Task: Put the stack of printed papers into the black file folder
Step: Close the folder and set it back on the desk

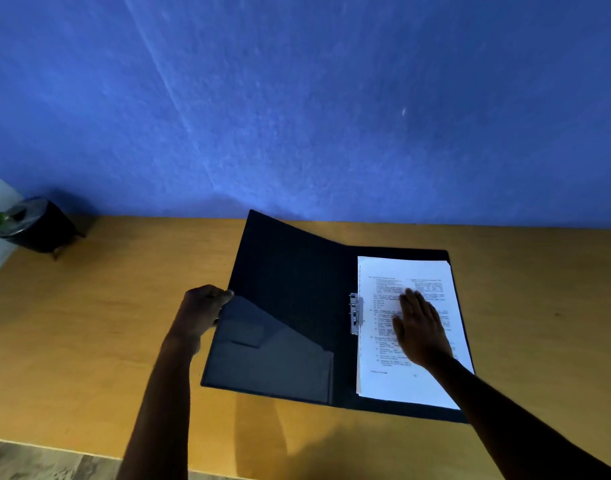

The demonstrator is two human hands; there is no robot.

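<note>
Stack of printed papers (411, 382): lies on the right leaf of the open black file folder (290, 271), toward the table's (106, 323) far edge; right hand (420, 327) flat on it, fingers extended; left hand (201, 306) fingers pinch the raised cover's edge; step: stack seated, likely unclipped; next: fasten the clip (356, 313) beside it, fold cover down squarely.

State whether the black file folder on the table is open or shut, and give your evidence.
Open. The black file folder lies spread, its left cover raised by the left hand; the printed papers lie on its right half under the right hand.
</note>
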